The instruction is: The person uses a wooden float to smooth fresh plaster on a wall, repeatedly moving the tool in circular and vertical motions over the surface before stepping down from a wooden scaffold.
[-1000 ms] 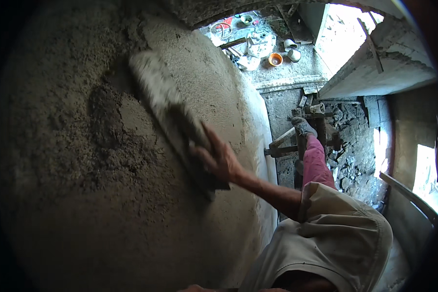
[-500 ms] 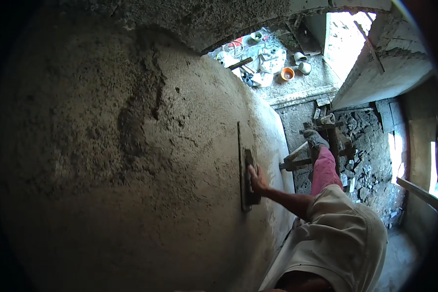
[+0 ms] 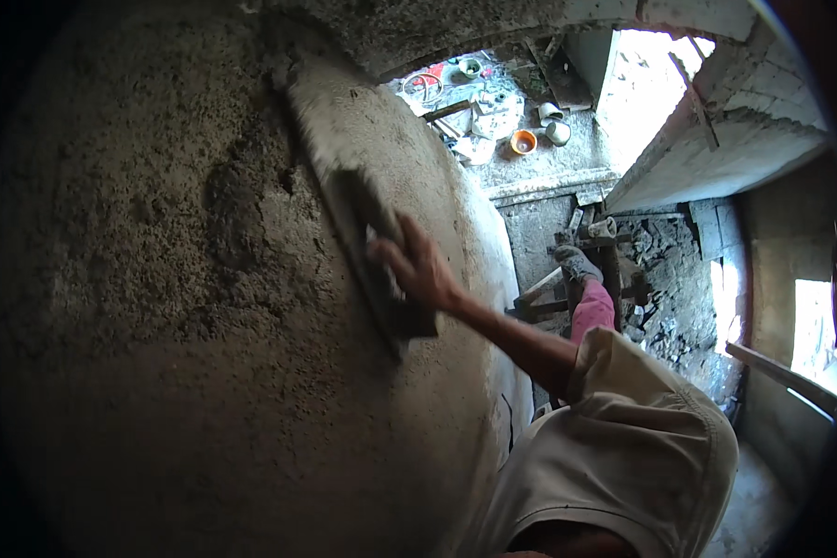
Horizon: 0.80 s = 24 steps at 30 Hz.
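My right hand (image 3: pixel 417 267) is closed round the handle of a long plastering float (image 3: pixel 361 200). The float's blade lies tilted against a rough grey wall (image 3: pixel 177 298), its upper end near a dark hollow in the plaster (image 3: pixel 237 209). The surface is coarse and pitted left of the blade and smoother and paler on the right. My forearm reaches leftward out of a pale sleeve (image 3: pixel 623 372). Motion blurs the blade's upper end. My left hand is out of sight.
Below, a leg in pink (image 3: pixel 593 312) with a grey-covered foot rests by a wooden frame (image 3: pixel 609 270). Rubble (image 3: pixel 665 251) covers the floor beside it. An orange basin (image 3: pixel 524 141) and several pails stand farther off. A wooden beam (image 3: pixel 781 379) juts at the right.
My right hand has swept the float up and left across the wall, and the blade now leans with its upper end to the left. The background has shifted slightly left.
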Available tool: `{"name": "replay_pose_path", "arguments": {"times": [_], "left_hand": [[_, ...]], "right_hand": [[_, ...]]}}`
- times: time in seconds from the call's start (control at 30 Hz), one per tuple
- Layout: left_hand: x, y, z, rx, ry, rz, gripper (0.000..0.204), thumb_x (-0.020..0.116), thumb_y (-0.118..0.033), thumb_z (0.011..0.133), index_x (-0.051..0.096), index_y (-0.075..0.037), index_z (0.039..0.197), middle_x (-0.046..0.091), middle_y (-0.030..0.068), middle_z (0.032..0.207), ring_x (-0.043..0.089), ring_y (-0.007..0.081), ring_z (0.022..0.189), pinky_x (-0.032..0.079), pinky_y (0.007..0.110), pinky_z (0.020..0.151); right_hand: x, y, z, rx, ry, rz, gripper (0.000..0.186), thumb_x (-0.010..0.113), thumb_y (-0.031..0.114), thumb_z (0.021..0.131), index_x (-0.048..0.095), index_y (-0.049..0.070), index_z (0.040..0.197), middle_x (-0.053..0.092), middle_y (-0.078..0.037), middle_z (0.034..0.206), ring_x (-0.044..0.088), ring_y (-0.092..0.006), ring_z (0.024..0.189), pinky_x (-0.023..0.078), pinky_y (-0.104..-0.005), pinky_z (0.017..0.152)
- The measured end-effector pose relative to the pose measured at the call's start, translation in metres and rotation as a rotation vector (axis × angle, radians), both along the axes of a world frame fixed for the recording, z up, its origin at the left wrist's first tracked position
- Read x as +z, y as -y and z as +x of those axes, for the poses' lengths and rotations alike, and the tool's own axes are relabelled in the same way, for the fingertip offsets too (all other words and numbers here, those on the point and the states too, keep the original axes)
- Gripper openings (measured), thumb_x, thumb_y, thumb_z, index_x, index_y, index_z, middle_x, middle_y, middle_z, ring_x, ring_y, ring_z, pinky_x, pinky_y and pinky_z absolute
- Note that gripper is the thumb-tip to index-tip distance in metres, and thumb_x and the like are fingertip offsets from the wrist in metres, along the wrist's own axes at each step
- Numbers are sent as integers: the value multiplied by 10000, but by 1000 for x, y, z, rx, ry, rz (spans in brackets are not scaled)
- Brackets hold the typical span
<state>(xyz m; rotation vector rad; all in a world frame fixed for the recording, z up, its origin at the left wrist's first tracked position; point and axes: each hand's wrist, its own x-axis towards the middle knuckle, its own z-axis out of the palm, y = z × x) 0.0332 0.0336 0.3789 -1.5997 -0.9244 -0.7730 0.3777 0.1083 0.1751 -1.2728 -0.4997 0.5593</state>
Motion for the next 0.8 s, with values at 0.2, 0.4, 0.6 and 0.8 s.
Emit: {"name": "replay_pose_path", "arguments": {"times": [0.2, 0.4, 0.6, 0.8], "left_hand": [[6, 21, 15, 3, -50, -6, 671, 403, -461, 957, 242, -66, 1475, 123, 232, 1539, 67, 415, 1424, 67, 598, 1111], [14, 37, 30, 58, -47, -13, 670, 405, -458, 956, 242, -66, 1475, 126, 231, 1538, 64, 415, 1425, 63, 598, 1112], [11, 38, 56, 161, -70, -33, 669, 406, -456, 955, 242, -67, 1475, 130, 231, 1538, 61, 415, 1425, 59, 598, 1112], [-3, 18, 43, 184, -42, 41, 711, 373, -569, 924, 278, -125, 1471, 182, 233, 1525, 126, 456, 1402, 67, 655, 1077]], "right_hand": [[-21, 72, -120, 123, 30, 80, 596, 534, 369, 932, 303, 42, 1375, 572, -275, 1137, 569, -432, 1054, 456, -471, 889], [-114, 86, -152, -3, -415, -231, 585, 547, 409, 922, 362, 41, 1336, 596, -225, 1102, 605, -358, 987, 486, -425, 798], [-184, 24, -59, 23, -641, -197, 819, 501, 613, 867, 358, -10, 1377, 546, -242, 1211, 588, -304, 999, 475, -396, 830], [-143, -28, 48, 18, -541, -163, 898, 524, 622, 852, 270, -13, 1433, 441, -266, 1360, 465, -347, 1237, 388, -410, 1014]]}}
